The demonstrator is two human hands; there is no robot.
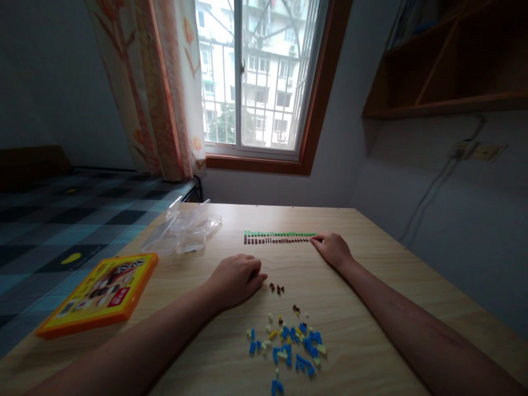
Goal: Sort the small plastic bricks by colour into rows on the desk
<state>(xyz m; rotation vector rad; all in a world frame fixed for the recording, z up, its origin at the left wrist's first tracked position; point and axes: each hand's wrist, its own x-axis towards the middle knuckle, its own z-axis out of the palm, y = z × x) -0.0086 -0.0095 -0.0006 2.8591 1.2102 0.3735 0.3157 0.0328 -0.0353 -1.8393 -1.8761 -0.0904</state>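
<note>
My right hand [331, 248] is at the right end of two rows of tiny building bricks, its fingertips pinched together on a small brown brick. The back row is green bricks [280, 235]; in front runs a row of brown bricks [276, 241]. My left hand [237, 279] rests on the table with its fingers curled in, and its palm side is hidden. Just right of its fingertips lie several loose brown bricks [277, 289]. Nearer me is a scattered heap of blue bricks [289, 352], with yellow, cream and a few brown pieces among them.
Clear plastic trays [192, 240] stand at the table's back left. An orange-and-yellow box [103, 291] lies at the left edge. Beyond are a checked bed [82, 220], a curtain [165, 110] and a window. A wooden shelf [445, 107] hangs on the right wall above a cable.
</note>
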